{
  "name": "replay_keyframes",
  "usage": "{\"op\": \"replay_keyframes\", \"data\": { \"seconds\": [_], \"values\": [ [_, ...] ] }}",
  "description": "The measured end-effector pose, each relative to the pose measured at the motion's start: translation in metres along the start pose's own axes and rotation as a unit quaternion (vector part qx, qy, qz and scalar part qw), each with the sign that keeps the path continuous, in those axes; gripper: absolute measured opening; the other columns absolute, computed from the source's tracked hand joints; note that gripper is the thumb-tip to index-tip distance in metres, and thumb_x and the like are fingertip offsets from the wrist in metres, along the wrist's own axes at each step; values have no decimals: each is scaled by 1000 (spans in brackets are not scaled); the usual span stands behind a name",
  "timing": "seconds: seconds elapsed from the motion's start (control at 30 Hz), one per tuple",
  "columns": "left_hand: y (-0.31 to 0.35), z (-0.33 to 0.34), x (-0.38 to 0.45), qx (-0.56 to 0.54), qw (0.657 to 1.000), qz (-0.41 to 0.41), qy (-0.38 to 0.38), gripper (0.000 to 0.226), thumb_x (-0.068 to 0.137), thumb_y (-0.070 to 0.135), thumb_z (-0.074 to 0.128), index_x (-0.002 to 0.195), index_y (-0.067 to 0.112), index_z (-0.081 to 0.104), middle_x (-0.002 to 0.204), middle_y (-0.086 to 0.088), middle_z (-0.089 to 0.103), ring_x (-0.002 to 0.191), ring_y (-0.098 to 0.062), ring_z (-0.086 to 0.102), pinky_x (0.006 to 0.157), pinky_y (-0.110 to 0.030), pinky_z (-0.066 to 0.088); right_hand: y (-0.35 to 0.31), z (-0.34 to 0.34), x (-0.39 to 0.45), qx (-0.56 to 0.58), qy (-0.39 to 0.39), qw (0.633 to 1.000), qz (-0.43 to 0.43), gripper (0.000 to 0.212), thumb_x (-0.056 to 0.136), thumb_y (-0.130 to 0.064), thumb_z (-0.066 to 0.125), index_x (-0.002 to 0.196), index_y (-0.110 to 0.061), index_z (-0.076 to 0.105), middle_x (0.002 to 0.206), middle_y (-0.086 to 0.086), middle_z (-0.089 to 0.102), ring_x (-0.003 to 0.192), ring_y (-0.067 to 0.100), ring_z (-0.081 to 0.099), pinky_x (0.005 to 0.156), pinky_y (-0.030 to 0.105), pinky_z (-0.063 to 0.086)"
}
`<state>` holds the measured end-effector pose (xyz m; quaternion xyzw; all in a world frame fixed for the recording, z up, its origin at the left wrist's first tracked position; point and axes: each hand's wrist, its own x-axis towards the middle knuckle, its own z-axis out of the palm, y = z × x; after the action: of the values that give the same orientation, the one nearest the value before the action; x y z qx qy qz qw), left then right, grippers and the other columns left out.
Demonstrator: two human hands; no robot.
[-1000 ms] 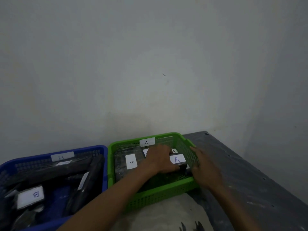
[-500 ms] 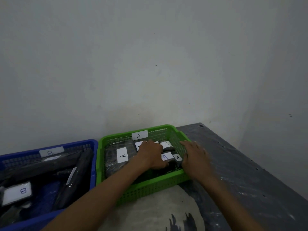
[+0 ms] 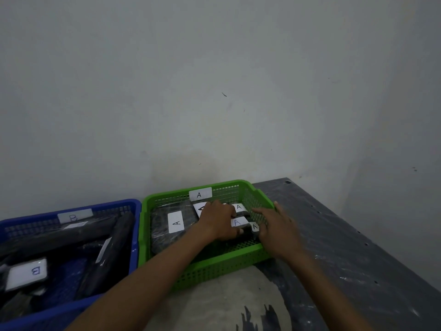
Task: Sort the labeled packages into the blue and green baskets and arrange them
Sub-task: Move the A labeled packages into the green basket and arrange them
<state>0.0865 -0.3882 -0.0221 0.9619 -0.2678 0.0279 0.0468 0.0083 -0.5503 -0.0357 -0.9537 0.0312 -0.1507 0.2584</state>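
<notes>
Green plastic mesh forms the green basket on the grey table, its far wall tagged A. Inside lie dark wrapped packages with white A labels; a large package fills the left side. The left hand curls over a small package near the middle, apparently gripping it, though its fingertips are hidden. The right hand rests, fingers extended, against the right wall. Beside it, the blue basket, tagged B, holds dark packages, one labelled B.
</notes>
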Motion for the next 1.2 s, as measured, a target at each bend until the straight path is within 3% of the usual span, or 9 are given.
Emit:
{"op": "replay_keyframes", "data": {
  "seconds": [0.2,0.4,0.5,0.63,0.73,0.83,0.97,1.07,1.2],
  "values": [
    [-26,-20,-25,-77,996,3,39,51,84,54,62,125,24,58,125,-4,60,120,-24,49,101,-39,36,-7,-4,-4,12,13,1000,6,48,88,-7,48,131,-28,52,146,3,47,147,22,18,118,47,17],
    [-97,-58,-95,-112,987,-14,112,41,85,35,68,123,23,61,123,-2,62,114,-20,52,95,-30,40,-38,2,-13,38,74,996,-42,40,86,-7,55,125,-17,59,131,10,58,133,30,42,108,47,34],
    [-137,-78,-142,-142,981,-49,123,37,85,32,70,120,21,63,120,0,63,111,-15,56,96,-28,41,-81,17,-17,90,42,989,-110,36,90,-14,56,126,-16,57,127,7,59,121,24,51,103,37,39],
    [-186,-98,-207,-178,967,-100,155,30,86,30,70,115,28,65,110,13,65,100,-1,59,83,-15,42,-151,42,-26,145,-16,973,-180,39,94,-23,53,132,-19,51,135,0,53,125,16,47,104,24,33],
    [-220,-104,-254,-178,965,-153,118,27,85,31,71,110,35,61,104,20,62,96,6,57,76,-8,41,-197,66,-42,164,-38,961,-220,40,94,-29,55,133,-20,50,135,0,51,125,15,45,104,23,32],
    [-248,-102,-294,-169,966,-187,51,30,82,30,74,109,33,61,102,16,65,95,0,62,77,-11,45,-226,93,-58,146,-82,960,-226,45,95,-40,51,137,-27,43,145,-2,38,134,15,35,111,33,32],
    [-266,-92,-323,-173,963,-204,-12,28,84,33,72,110,32,63,101,20,64,91,5,61,71,-8,47,-246,123,-70,78,-93,970,-209,52,93,-50,48,141,-33,38,157,-3,20,145,19,18,117,46,24],
    [-270,-84,-318,-185,962,-202,-22,32,87,32,69,118,26,63,115,11,66,100,-1,61,85,-17,49,-254,132,-72,31,-77,977,-194,51,93,-53,44,140,-35,39,157,-1,21,146,22,17,117,52,20],
    [-277,-82,-302,-136,967,-202,-71,34,94,15,57,127,24,58,129,6,60,116,-12,57,100,-32,47,-254,135,-74,9,-69,980,-189,49,93,-52,45,139,-35,40,157,1,22,146,22,18,118,50,20]
  ]
}}
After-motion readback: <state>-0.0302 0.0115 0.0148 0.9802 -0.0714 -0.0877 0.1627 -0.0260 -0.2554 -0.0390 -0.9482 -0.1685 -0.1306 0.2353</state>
